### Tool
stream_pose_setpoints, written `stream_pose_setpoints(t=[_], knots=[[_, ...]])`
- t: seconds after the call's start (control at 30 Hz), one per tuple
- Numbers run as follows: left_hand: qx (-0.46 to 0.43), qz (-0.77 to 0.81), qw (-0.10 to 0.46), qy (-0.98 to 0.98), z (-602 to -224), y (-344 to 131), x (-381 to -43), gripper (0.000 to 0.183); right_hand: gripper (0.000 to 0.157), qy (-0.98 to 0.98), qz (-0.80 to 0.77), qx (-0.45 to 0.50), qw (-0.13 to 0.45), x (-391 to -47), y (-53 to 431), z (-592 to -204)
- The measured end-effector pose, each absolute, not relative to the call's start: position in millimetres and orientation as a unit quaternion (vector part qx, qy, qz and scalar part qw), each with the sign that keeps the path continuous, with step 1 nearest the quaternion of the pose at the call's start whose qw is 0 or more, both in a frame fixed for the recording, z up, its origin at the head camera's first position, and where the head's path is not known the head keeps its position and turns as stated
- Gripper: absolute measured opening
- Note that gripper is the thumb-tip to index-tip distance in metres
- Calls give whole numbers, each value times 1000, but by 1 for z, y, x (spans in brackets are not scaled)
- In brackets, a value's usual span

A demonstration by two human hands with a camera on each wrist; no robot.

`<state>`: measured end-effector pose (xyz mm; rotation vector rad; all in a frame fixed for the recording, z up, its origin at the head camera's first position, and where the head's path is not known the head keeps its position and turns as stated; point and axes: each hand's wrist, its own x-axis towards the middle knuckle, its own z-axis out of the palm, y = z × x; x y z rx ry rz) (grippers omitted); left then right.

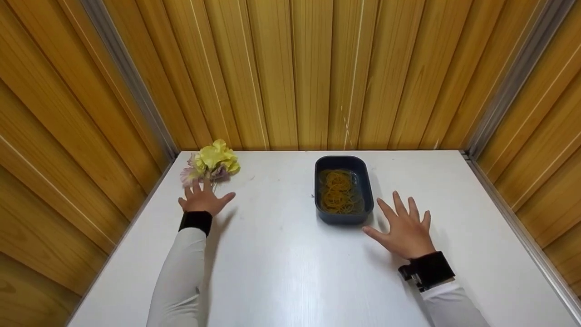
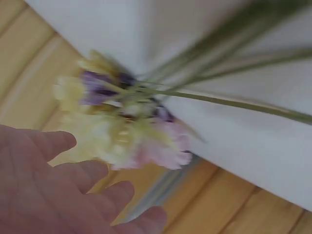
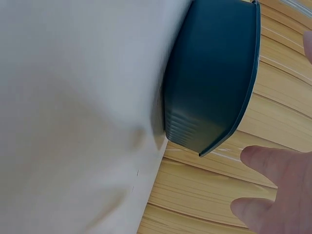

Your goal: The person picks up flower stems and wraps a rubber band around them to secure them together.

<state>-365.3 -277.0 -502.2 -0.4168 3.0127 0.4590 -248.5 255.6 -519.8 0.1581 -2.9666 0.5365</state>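
My left hand (image 1: 199, 200) is spread out just in front of a bunch of flowers (image 1: 215, 159) at the table's far left corner. Yellow, pink and purple blooms (image 2: 131, 131) with long green stems (image 2: 234, 101) fill the left wrist view; the fingers hold none of them. On the right, my right hand (image 1: 406, 231) hovers with fingers spread, beside the near right corner of a dark blue rectangular tub (image 1: 343, 219). Thin yellowish loops like rubber bands (image 1: 338, 193) lie inside it. In the right wrist view the tub's side wall (image 3: 209, 73) stands apart from the fingertips (image 3: 253, 155).
Both hands are over a white table (image 1: 272, 263). Wood-look panel walls (image 1: 308, 72) rise behind it and at both sides, with grey metal posts (image 1: 136, 86) in the corners. Each wrist wears a black band (image 1: 196, 221).
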Motion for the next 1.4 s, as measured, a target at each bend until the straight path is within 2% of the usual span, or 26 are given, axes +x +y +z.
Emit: stream_pose_setpoints(t=[0.13,0.33,0.47,0.8,1.17,1.3,1.4], knots=[[-173,156,70,970,-515,-295,-379,120,104,-980,182,55,62,-247,255,-518],[-209,184,96,956,-523,-307,-386,107,101,-977,194,66,67,-245,253,-514],[-209,202,102,951,-519,-310,-383,98,96,-971,212,93,58,-247,248,-507],[-178,197,90,960,-502,-308,-372,78,82,-944,231,234,2,-267,227,-475],[-157,165,88,970,-496,-305,-384,62,75,-929,142,339,-42,-281,211,-453],[-161,186,107,963,-496,-305,-393,59,77,-924,114,362,-53,-284,205,-450],[-180,261,110,942,-492,-303,-394,65,79,-920,103,374,-53,-286,199,-449]])
